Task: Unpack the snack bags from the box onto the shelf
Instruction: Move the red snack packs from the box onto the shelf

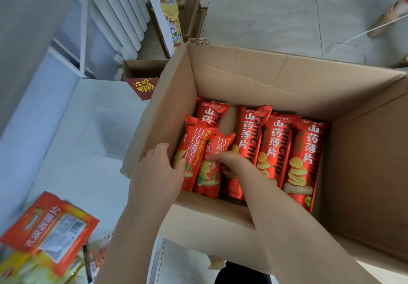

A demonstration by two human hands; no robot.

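Note:
A large open cardboard box (260, 78) holds several red yam chip bags (306, 158) standing side by side. My left hand (159, 169) grips the leftmost raised bag (196, 142) at its lower part, thumb on its front. My right hand (234, 164) reaches in beside it, fingers curled round a second, shorter red bag (217, 151) that leans against the first. Both bags are lifted a little above the row. The white shelf surface (88, 133) lies left of the box.
Orange and yellow snack bags (50, 228) lie at the shelf's lower left. A smaller open carton with red print (143, 80) sits behind the box near a white radiator (119, 12). Yellow bags (170, 7) hang on a rack. Someone's foot (388, 18) stands on the tiled floor.

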